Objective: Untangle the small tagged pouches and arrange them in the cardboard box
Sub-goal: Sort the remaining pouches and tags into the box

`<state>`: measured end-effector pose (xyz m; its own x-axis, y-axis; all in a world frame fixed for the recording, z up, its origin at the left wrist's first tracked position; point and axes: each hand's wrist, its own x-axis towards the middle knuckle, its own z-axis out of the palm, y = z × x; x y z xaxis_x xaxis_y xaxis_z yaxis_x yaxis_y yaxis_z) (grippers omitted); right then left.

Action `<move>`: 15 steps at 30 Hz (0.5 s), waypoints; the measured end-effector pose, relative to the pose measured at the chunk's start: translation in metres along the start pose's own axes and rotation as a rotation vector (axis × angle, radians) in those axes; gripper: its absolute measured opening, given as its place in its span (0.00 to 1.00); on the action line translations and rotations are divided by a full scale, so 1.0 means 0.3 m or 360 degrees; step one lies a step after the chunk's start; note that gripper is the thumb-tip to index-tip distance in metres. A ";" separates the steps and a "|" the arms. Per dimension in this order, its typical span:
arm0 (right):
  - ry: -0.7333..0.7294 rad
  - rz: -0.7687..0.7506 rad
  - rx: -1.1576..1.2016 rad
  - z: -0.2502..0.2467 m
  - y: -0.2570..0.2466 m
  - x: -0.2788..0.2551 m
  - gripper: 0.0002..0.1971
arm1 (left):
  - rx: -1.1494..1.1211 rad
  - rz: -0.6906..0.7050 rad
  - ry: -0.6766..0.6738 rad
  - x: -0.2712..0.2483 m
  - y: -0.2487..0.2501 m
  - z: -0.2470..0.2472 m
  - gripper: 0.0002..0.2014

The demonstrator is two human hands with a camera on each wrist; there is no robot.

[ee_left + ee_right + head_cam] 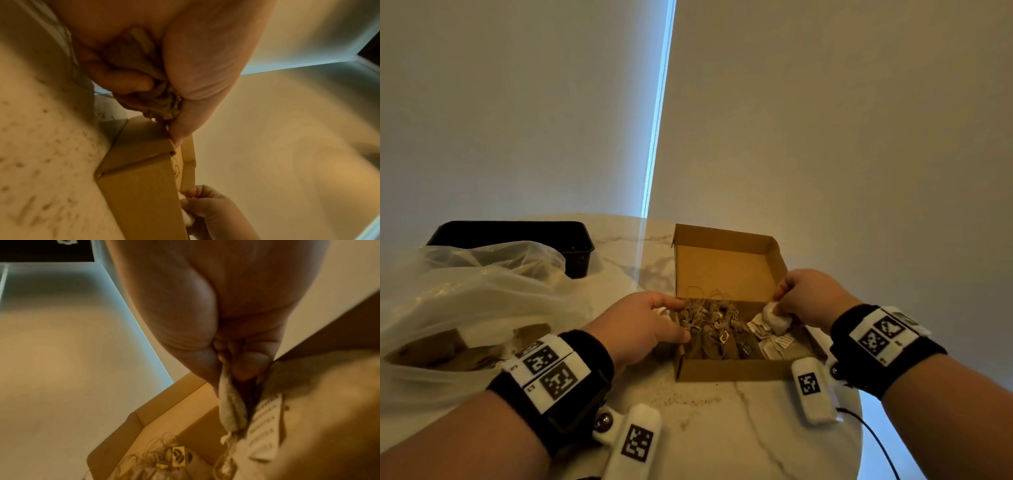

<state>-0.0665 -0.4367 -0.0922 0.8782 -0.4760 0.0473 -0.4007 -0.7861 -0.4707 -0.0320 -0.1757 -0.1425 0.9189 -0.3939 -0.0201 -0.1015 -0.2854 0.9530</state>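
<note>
We are placing pouches in the cardboard box [726, 263] at twelve o'clock, our left hand [640, 325] gripping a brown pouch [141, 65] at nine, our right hand [808, 298] pinching a white pouch [777, 317] at three, and next, we judge, each needs setting in its row.

Pale blinds [825, 120]; blue daylit gap [659, 113]; round marble table [739, 411]

Both forearms are bare. Each wrist wears a wide black band [571, 377] carrying white blocks printed with black square-patterned markers. The right wrist's band [876, 346] looks the same. A white padded pod [812, 389] with its own marker hangs below each wrist, and a thin black cable [873, 435] trails from the right one.
</note>
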 end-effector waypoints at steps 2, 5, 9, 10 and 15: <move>-0.0014 -0.0008 -0.0094 0.000 -0.011 0.004 0.07 | -0.0008 -0.0005 0.0008 0.000 0.000 -0.001 0.22; -0.0039 -0.0018 -0.0246 0.002 -0.030 0.013 0.06 | -0.0048 -0.0029 0.0002 0.002 0.000 -0.003 0.22; -0.0010 -0.0065 -0.0565 0.019 -0.040 0.018 0.09 | -0.0020 -0.0036 0.0012 0.002 0.000 -0.008 0.22; -0.0013 -0.0073 -0.0609 0.025 -0.040 0.019 0.09 | -0.0020 -0.0036 0.0016 0.001 -0.001 -0.010 0.22; 0.0108 -0.0142 -0.0438 0.007 -0.082 -0.003 0.07 | -0.0145 -0.0006 0.0019 -0.004 0.012 -0.020 0.19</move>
<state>-0.0569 -0.4162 -0.0826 0.8974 -0.4180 0.1409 -0.3864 -0.8990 -0.2061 -0.0313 -0.1711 -0.1373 0.9239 -0.3822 -0.0209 -0.0631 -0.2059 0.9765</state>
